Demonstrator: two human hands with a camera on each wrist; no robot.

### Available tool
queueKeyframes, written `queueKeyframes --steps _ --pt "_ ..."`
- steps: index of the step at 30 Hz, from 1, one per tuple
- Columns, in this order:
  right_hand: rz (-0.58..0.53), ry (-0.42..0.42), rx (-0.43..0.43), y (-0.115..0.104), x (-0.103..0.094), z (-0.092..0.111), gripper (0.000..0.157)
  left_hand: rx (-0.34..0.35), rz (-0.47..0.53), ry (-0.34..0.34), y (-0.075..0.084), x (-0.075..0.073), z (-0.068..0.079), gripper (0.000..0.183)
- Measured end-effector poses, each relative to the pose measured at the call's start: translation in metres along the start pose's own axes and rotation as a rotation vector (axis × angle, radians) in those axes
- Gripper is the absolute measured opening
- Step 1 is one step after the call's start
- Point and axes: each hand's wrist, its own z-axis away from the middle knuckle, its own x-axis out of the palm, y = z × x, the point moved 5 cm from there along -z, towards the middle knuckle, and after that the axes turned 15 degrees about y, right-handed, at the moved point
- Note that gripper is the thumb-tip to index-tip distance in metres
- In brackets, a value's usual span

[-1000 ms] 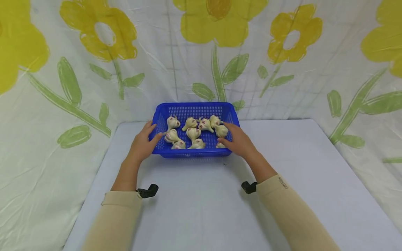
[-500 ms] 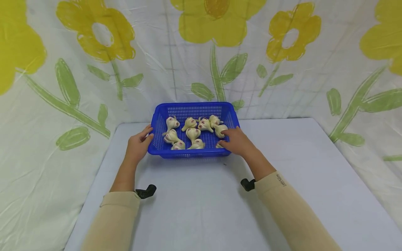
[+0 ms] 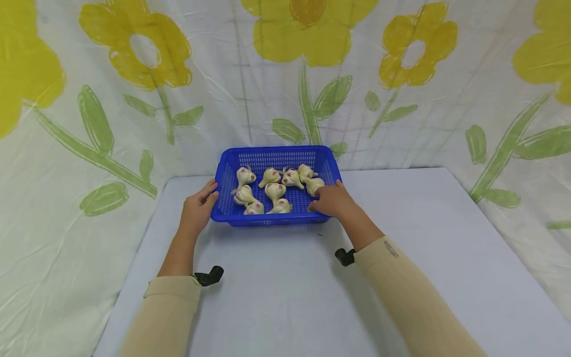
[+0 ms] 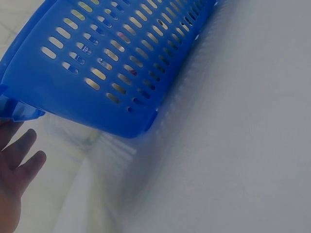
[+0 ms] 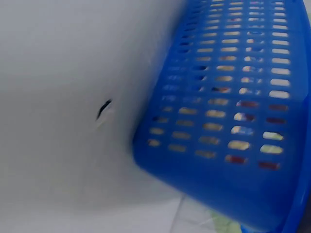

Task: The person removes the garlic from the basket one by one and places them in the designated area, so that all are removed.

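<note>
Your garlic bulbs [image 3: 274, 190], cream with purplish patches, lie in the blue basket [image 3: 272, 218]. Your left grip [image 3: 197, 210], fingers loosely spread, is at its left rim; your right grip [image 3: 334, 201] bends over the right rim beside the bulbs, though whether it holds one can't be told. Bulbs are round with tapering necks; the basket is slotted plastic.

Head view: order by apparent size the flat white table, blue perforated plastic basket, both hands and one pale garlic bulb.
Flat white table
Blue plastic basket
Left hand, right hand: too alike to rank
Pale garlic bulb
</note>
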Motion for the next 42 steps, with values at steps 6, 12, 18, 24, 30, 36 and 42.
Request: queueKeyframes --steps 6,12,18,24,30,36,42 --pt "0.047 -0.061 0.063 -0.002 0.005 -0.005 0.058 0.042 -0.04 0.012 0.002 -0.001 0.0 0.046" --pt "0.062 -0.108 0.106 -0.006 0.005 -0.008 0.054 0.054 -0.104 -0.002 0.002 -0.002 -0.002 0.046" --pt "0.074 -0.128 0.104 -0.008 0.005 -0.009 0.054 0.146 -0.231 -0.046 0.008 -0.004 -0.003 0.048" --pt "0.087 -0.105 0.075 -0.008 0.007 -0.012 0.049 0.229 -0.257 -0.06 0.012 -0.006 -0.002 0.046" --pt "0.072 -0.085 0.049 -0.008 0.007 -0.013 0.035 0.261 -0.392 -0.169 0.014 -0.004 0.001 0.053" --pt "0.032 -0.015 0.024 -0.008 0.003 -0.009 0.033 0.244 -0.448 -0.264 0.016 -0.002 0.003 0.063" --pt "0.003 0.06 -0.01 -0.009 0.0 -0.007 0.042 0.233 -0.405 -0.204 0.014 -0.008 0.006 0.07"
